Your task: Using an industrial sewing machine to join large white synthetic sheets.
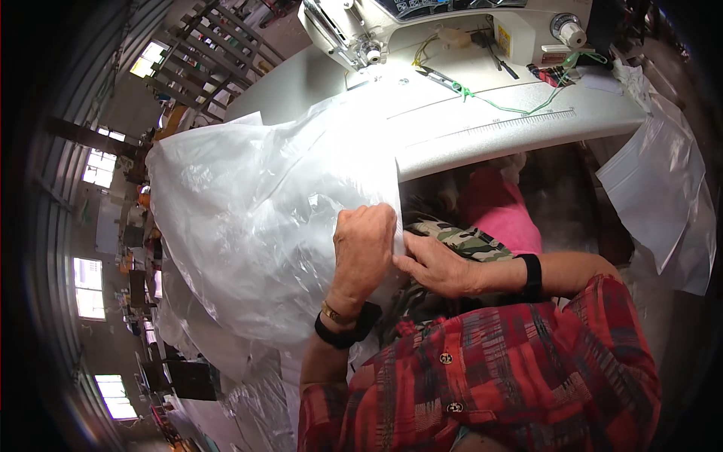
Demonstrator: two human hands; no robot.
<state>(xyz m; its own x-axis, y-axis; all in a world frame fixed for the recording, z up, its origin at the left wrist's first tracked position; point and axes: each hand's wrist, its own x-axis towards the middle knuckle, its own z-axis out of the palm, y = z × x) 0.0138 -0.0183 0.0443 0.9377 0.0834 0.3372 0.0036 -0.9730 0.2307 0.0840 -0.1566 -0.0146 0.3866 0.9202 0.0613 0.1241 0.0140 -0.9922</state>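
The clear sheet (248,196) lay partly on the table (467,143), spread toward 10 o'clock from the hands. The left hand (365,248) had its grip clamped on the sheet's side. At its 3 o'clock, the right hand (440,266) pinched the edge. The sewing machine (527,30) stood toward 1 o'clock, past green thread (508,110).

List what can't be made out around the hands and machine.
Head view: left hand fingertips, by the plastic sheet edge, hidden behind its own knuckles.
Head view: sewing machine top, cut off by the upper edge.
Head view: needle tip, lost in bright glare.
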